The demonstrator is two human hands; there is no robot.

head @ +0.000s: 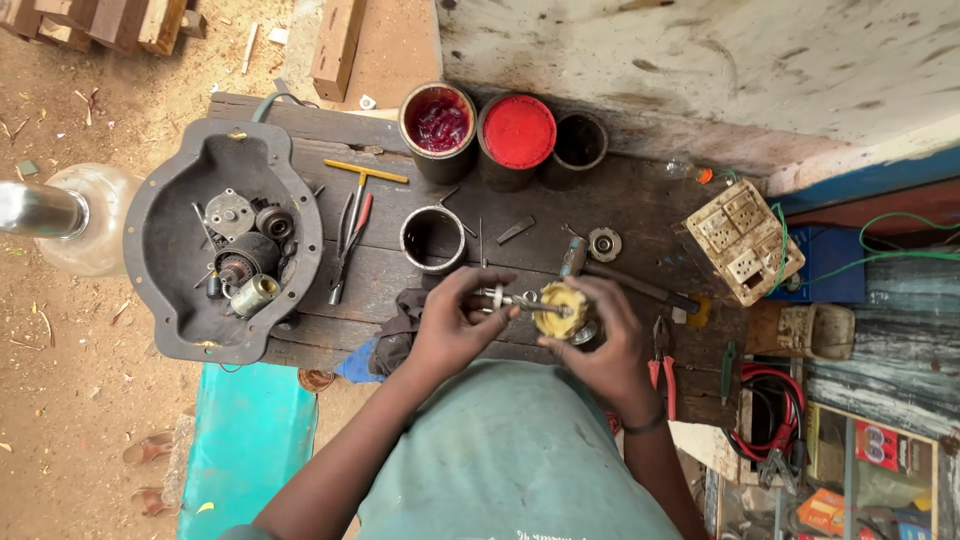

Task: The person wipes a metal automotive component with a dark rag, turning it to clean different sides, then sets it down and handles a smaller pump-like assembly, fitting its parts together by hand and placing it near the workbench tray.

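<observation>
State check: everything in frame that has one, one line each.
left hand: gripping metal shaft
right hand: holding yellow part
red-lidded tin: closed
tin of red bits: open
dark tin: open, contents unclear
metal ring: upright, hollow
grey housing: open, parts inside

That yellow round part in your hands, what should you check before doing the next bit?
1. Right hand has a firm grip on the yellow round part: ok, fingers wrap it.
2. Left hand holds the metal shaft at its end: ok.
3. Shaft lined up straight with the part's centre: cannot tell, fingers hide the joint.
4. Hammer close by: ok, lies just behind the hands on the wooden bench.
5. Red-handled pliers within reach: ok, beside the right wrist.
6. Small bearing safe from rolling off: ok, flat on the bench.
</observation>
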